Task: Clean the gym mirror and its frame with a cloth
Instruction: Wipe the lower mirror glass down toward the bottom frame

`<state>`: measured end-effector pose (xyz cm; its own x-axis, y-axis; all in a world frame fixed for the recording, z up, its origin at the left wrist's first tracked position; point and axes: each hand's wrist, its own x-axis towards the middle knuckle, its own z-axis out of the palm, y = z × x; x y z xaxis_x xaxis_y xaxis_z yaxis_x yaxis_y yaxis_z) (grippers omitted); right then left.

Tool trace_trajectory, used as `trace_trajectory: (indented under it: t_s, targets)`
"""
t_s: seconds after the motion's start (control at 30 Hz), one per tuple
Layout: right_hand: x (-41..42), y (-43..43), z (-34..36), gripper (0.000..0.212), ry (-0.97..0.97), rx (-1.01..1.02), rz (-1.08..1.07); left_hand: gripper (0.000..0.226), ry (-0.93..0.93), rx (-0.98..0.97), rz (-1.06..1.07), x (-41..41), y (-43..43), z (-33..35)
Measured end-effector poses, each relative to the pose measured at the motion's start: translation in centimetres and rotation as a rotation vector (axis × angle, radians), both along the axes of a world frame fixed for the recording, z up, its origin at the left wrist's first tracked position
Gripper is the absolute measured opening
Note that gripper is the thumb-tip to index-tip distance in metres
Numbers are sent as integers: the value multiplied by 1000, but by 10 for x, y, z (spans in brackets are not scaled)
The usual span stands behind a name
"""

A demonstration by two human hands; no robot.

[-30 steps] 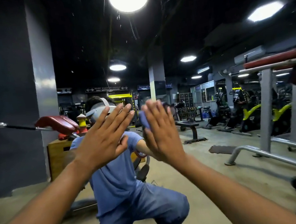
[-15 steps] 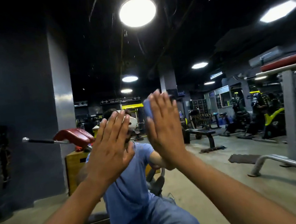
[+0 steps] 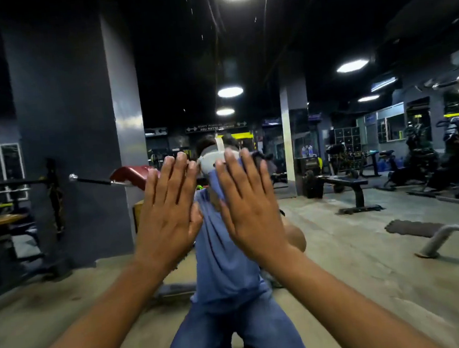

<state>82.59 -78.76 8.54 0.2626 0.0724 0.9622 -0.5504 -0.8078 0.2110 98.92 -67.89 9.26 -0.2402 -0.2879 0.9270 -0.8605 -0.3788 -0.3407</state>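
Bare concrete gym floor [image 3: 343, 261], dark mat [image 3: 413, 228] (right side), flat bench [image 3: 344, 183] standing behind

Mirrored, illegible lettering between two arrows on dark hanging sign [image 3: 216, 126]

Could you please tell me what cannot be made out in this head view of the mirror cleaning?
- Cloth: mostly hidden behind the right hand; only blue edges show.
- Mirror frame: no edge identifiable in this head view.
- Left hand: whether its palm touches the glass cannot be told.
- Reflected sign: too small and blurred to read.
- Smears on the glass: not discernible.
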Motion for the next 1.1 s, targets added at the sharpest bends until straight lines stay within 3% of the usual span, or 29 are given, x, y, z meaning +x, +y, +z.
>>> trace_trajectory:
  t_s: [0.1,0.17,0.33,0.53,0.6,0.73,0.8,0.93,0.97,1.1]
  targets:
    - [-18,-2,-80,75,143,-42,7,68,-87,112,36,-5,0,-44]
    - [-37,-17,-96,72,160,-75,-9,65,-152,189,41,-3,2,-67]
    - [-55,-37,-85,68,-134,144,-1,66,-141,173,49,-3,1,-73]
    - [-71,-33,-165,74,142,44,11,68,-80,163,28,-7,-1,-89]
    - [-85,-47,-154,66,75,56,-20,69,-74,168,23,-7,-2,-90]
    - [-83,-62,-81,58,-356,248,3,69,-79,171,-9,-4,-3,-90]
    - [-74,-55,-68,60,-367,258,23,69,-78,172,-9,-3,-3,-92]
    - [-88,-58,-101,60,-59,87,17,69,-100,168,-1,-3,-3,-90]
    - [-96,-64,-99,60,-80,91,0,68,-104,164,-3,-2,-3,-90]
    - [-96,-73,-37,60,-483,335,-20,69,-84,139,-76,-4,-2,-88]
